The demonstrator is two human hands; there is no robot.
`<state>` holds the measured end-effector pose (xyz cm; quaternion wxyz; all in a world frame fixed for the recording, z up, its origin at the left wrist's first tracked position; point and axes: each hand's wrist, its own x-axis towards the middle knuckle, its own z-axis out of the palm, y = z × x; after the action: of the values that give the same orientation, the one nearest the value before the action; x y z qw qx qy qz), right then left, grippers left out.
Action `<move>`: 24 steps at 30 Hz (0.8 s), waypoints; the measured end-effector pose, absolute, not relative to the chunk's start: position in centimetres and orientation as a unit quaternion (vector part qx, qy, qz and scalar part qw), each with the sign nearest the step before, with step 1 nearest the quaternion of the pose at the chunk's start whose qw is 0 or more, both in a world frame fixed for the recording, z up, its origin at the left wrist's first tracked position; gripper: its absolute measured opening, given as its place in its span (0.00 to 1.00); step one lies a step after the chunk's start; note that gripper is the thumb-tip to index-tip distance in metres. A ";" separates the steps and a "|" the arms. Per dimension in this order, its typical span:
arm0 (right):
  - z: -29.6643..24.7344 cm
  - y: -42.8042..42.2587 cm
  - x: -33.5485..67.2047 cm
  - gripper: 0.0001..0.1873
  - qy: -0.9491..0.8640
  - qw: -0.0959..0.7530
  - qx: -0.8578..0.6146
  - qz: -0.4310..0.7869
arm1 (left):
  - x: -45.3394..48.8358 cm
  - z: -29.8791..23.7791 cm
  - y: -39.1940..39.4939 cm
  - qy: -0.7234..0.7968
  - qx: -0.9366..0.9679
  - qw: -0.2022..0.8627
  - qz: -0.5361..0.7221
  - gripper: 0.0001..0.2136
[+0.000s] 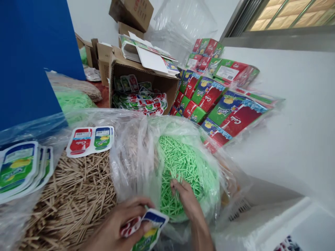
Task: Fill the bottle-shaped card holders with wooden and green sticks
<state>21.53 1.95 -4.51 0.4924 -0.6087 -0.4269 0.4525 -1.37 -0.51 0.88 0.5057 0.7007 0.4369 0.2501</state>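
Green sticks [183, 164] lie heaped in the clear plastic bag [136, 146], spreading toward 12 o'clock from the right hand [187, 198], whose fingers [176, 184] press together into them, while the left hand [117, 226] at 8 o'clock pinches a printed card [150, 228].

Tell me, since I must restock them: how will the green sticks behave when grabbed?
The green sticks look thin and loose, so probably light and apt to slip between fingers. Heaped in a soft plastic bag, they would likely shift and spill rather than lift as one clump.
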 end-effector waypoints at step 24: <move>-3.6 0.6 20.1 0.15 -0.064 0.636 -0.424 0.641 | 4.5 -0.6 3.6 0.283 0.865 0.414 -0.011 0.08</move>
<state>20.14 0.58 -3.63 0.6360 -0.4243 -0.0636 0.6414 4.48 3.65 -0.58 0.4138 0.8651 0.2832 -0.0114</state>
